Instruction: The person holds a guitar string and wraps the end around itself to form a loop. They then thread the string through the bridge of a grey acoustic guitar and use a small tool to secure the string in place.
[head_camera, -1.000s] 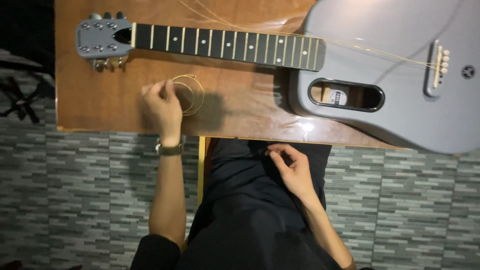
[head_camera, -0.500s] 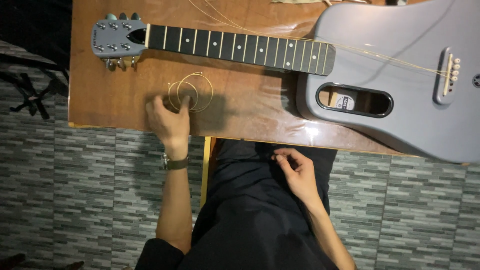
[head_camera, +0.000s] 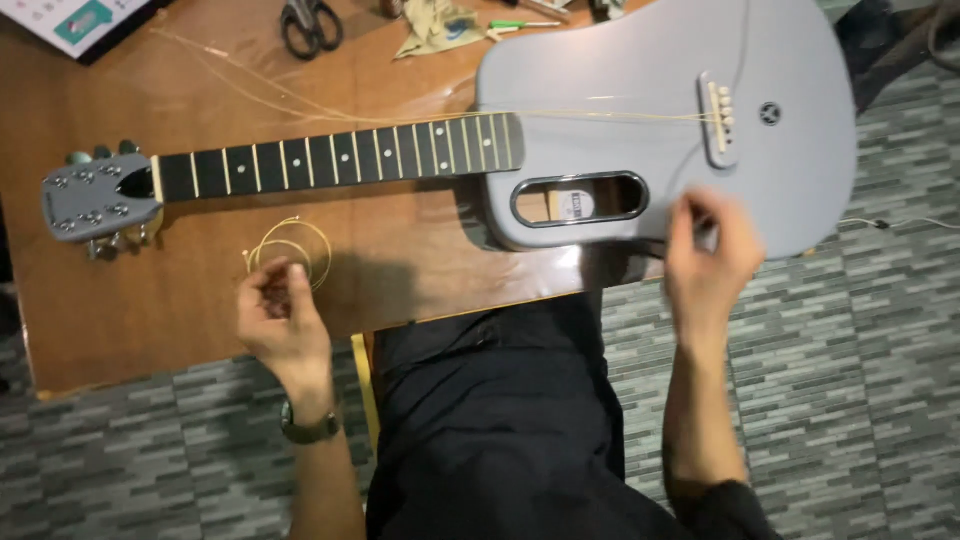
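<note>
Closest to the camera is the person's lap in dark trousers (head_camera: 500, 420), sitting at the edge of a brown wooden table (head_camera: 90, 330), with grey patterned floor tile (head_camera: 860, 400) on both sides. The left hand (head_camera: 283, 322), with a wristwatch (head_camera: 308, 430) on that wrist, sits at the near edge of the table. Its fingers are curled in and pinching at a coiled guitar string (head_camera: 290, 250) that lies flat on the wood, just below the guitar's neck. Looks like a light fingertip grip on the loop, not a full fist.

The right hand (head_camera: 712, 262) is up at the lower edge of the guitar body (head_camera: 640, 70), fingers partly bent and pretty blurred. I honestly can't tell if it's got hold of anything; it might be pinching a thin string end, but the blur hides that.

The grey guitar is laid flat on its back across the table, which keeps it steady and puts the fretboard (head_camera: 340, 160) face up. The headstock (head_camera: 90, 200) points to the person's left and the bridge (head_camera: 718, 115) to their right. Loose pale strings (head_camera: 600, 114) run slack from the bridge out over the body and trail off across the table top.

Farther back there's a pair of scissors (head_camera: 305, 25), a crumpled bit of packaging (head_camera: 440, 25) and a few small tools at the far edge. No real containers in sight, just stuff lying loose on the wood.
</note>
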